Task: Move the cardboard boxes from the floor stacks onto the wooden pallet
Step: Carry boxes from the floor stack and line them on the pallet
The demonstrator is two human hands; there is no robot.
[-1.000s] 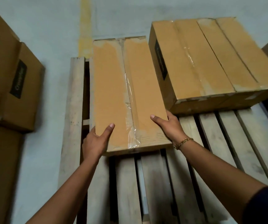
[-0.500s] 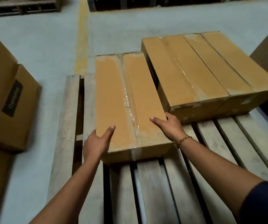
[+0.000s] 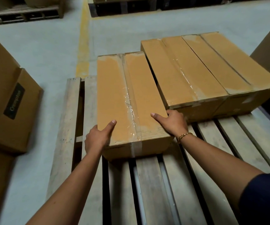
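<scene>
Head camera: the taped cardboard box [image 3: 127, 98] lay on the wooden pallet [image 3: 66, 127], just beside two loaded boxes [image 3: 196, 70]. The left hand [image 3: 96, 138] and right hand [image 3: 171, 122] gripped its near corners, thumbs on top, likely to square it against them.

Long cardboard box [image 3: 131, 101] lies on wooden pallet [image 3: 66, 127] towards its left edge, taped seam up. Left hand [image 3: 96, 138] grips near-left corner, thumb on top. Right hand [image 3: 171, 122] grips near-right corner, thumb on top; gold bracelet [image 3: 185, 135] at wrist. Two taped boxes [image 3: 192, 73] side by side towards pallet's far right. Floor stack [image 3: 12, 108] off left.
</scene>
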